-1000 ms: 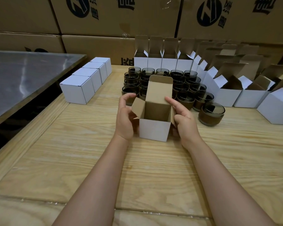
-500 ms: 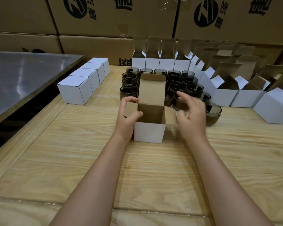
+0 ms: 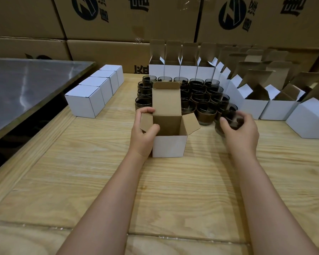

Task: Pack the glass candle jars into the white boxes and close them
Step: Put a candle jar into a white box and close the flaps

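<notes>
The table (image 3: 81,181) was of pale wood with a clear grain. The box (image 3: 168,146) was matt white cardboard, brown inside; the jars (image 3: 204,111) were dark glossy glass, the side surface (image 3: 26,80) shiny metal.

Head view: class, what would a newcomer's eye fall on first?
An open white cardboard box stands at centre, its side flap pinched by the left hand. Behind it crowd dark glass candle jars; the right hand grips the nearest jar. Four closed white boxes line the left side.
</notes>
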`<control>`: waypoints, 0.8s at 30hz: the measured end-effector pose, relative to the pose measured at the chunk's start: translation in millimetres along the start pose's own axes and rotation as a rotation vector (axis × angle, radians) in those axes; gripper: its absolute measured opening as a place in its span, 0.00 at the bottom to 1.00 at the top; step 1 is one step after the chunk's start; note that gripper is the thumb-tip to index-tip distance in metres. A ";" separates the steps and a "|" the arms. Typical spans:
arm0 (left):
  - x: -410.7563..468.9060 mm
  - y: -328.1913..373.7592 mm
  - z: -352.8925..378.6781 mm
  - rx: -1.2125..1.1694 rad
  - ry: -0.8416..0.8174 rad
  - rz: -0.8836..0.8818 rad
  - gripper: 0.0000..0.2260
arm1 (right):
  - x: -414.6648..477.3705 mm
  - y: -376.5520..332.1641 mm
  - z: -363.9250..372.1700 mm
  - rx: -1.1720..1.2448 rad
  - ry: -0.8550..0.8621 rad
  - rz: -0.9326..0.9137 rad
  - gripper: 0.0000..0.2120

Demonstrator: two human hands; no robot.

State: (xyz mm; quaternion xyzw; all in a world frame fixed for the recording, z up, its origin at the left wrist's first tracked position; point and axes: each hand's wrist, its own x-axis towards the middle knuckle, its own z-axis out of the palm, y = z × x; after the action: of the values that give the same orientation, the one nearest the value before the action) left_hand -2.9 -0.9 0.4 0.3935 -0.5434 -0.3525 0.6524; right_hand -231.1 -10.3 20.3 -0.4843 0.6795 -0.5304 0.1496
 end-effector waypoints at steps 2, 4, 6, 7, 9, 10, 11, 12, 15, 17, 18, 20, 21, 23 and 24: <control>-0.1 0.0 -0.1 0.001 0.005 0.003 0.16 | -1.9 -17.3 -3.6 0.164 -0.013 -0.051 0.22; -0.1 0.5 0.5 0.006 0.007 -0.002 0.16 | -5.9 -37.8 -8.2 0.301 -0.070 -0.106 0.21; 0.1 0.5 1.0 0.016 0.007 0.001 0.16 | -11.1 -56.1 -11.8 0.380 -0.164 -0.187 0.22; 0.3 0.5 1.1 0.023 0.005 0.004 0.16 | -14.4 -64.6 -12.5 0.412 -0.234 -0.228 0.22; 0.3 1.3 1.2 0.035 0.000 0.006 0.15 | -20.1 -78.9 -10.8 0.449 -0.408 -0.302 0.23; 0.3 1.8 1.1 0.031 -0.002 -0.001 0.14 | -22.5 -84.3 -8.3 0.433 -0.486 -0.333 0.24; 0.4 2.3 0.9 0.018 -0.003 -0.013 0.13 | -24.8 -88.3 -4.6 0.398 -0.548 -0.355 0.26; 0.3 3.2 0.9 -0.005 -0.007 -0.029 0.11 | -27.0 -90.6 -0.1 0.357 -0.588 -0.371 0.28; -0.1 7.3 2.0 -0.063 -0.007 -0.057 0.10 | -33.4 -88.5 14.3 0.279 -0.628 -0.391 0.32; -0.2 9.9 3.6 -0.043 0.017 -0.052 0.13 | -38.2 -84.0 21.3 0.249 -0.634 -0.389 0.33; -0.1 10.4 4.2 -0.028 0.031 -0.046 0.14 | -40.5 -82.1 23.7 0.224 -0.636 -0.395 0.32; 0.4 10.0 4.6 0.004 0.045 -0.038 0.15 | -43.9 -78.9 27.5 0.167 -0.643 -0.413 0.30; 0.3 9.6 4.4 0.020 0.047 -0.034 0.16 | -45.3 -77.7 28.8 0.140 -0.642 -0.417 0.27; -0.7 8.9 4.8 0.051 0.052 -0.013 0.17 | -46.9 -76.3 30.6 0.071 -0.643 -0.410 0.25; -1.1 8.6 5.2 0.065 0.057 0.004 0.17 | -47.4 -75.7 31.4 0.023 -0.649 -0.423 0.26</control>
State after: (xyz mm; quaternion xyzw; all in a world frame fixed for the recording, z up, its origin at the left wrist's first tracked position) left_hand -7.9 3.1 8.2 0.4232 -0.5364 -0.3224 0.6552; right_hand -147.7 12.7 58.8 -0.7547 0.4761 -0.3762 0.2494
